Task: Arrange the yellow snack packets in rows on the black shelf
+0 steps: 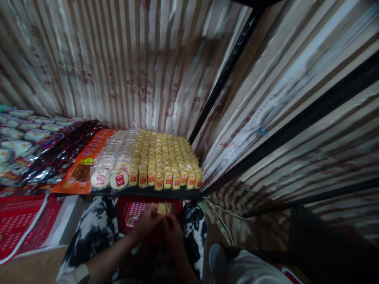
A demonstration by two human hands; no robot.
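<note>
My left hand (147, 224) and my right hand (173, 232) meet low in the middle, over a red plastic crate (139, 208) between my knees. Both pinch small yellow wrapped snack packs (164, 208) held together at the fingertips. Just beyond, on a low black shelf (177, 193), stand many rows of the same yellow packs with red labels (166, 157). Beside them to the left lie round white packs with red labels (114, 173).
An orange snack pack (85, 165), dark glossy packets (65, 152) and pale packets (20, 138) fill the shelf's left. Another red crate (20, 225) lies at lower left. Striped sheeting (133, 63) covers the walls; black rack bars (296, 122) run on the right. A grey shoe (217, 258) is at bottom.
</note>
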